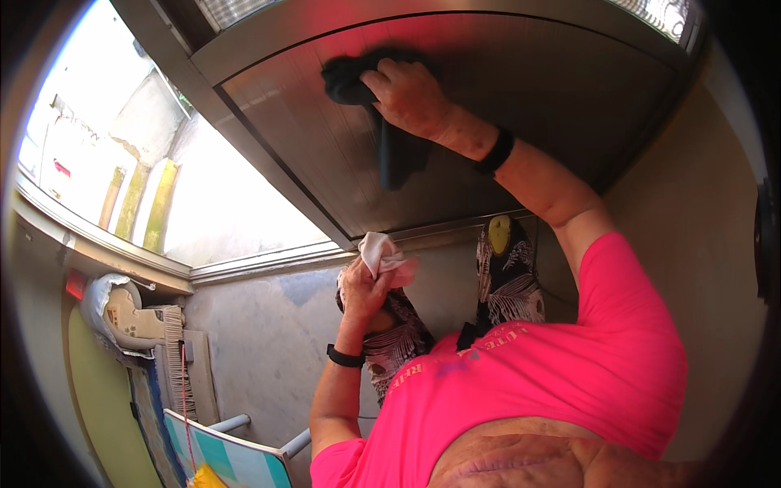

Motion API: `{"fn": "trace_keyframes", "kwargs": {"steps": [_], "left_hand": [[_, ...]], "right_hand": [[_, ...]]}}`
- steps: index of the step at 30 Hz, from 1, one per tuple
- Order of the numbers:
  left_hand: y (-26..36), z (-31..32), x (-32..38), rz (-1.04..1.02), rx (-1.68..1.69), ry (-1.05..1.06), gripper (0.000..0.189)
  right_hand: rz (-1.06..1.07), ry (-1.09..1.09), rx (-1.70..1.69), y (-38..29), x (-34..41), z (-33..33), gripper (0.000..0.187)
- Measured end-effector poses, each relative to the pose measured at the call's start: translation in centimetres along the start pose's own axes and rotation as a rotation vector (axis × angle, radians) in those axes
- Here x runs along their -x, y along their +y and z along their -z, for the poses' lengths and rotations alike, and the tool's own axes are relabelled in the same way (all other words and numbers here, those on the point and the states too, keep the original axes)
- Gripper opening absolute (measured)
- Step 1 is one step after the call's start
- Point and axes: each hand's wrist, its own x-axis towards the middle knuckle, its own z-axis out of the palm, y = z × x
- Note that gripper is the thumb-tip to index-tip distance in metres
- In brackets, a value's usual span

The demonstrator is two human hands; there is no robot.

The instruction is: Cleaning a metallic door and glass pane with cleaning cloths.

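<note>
My right hand (415,100) grips a dark cloth (349,79) and presses it against the lower panel (287,122) of a metal-framed door. Part of this cloth hangs down below my wrist, along the panel. Lower down and to the left, my left hand (361,293) holds a bunched, pale pink-white cloth (381,253). That hand is close to the door's bottom corner, above my left leg. Each wrist wears a black band.
The metal door frame (274,165) borders a bright opening with posts (160,207) outside. A sliding track (256,259) runs along the floor (244,341). Folded cardboard (137,317) leans at the left wall. A teal-and-white stool or small table (238,454) stands at lower left.
</note>
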Motion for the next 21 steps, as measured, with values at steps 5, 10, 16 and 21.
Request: {"fn": "trace_keyframes", "kwargs": {"steps": [5,10,16,21], "left_hand": [[-0.3,0.3,0.2,-0.043,-0.003,-0.006,0.022],[-0.1,0.2,0.3,-0.045,0.013,-0.002,0.023],[0.2,0.4,0.5,-0.068,-0.032,0.032,0.022],[0.3,0.7,0.5,-0.086,-0.036,0.004,0.025]], "right_hand": [[0.059,0.054,0.018,-0.4,-2.6,0.0,0.034],[0.09,0.079,-0.012,-1.7,-6.0,-0.5,0.022],[0.139,0.098,-0.064,-4.3,-8.4,-2.6,0.008],[0.122,0.125,-0.038,-6.1,-9.9,-4.4,0.005]]}}
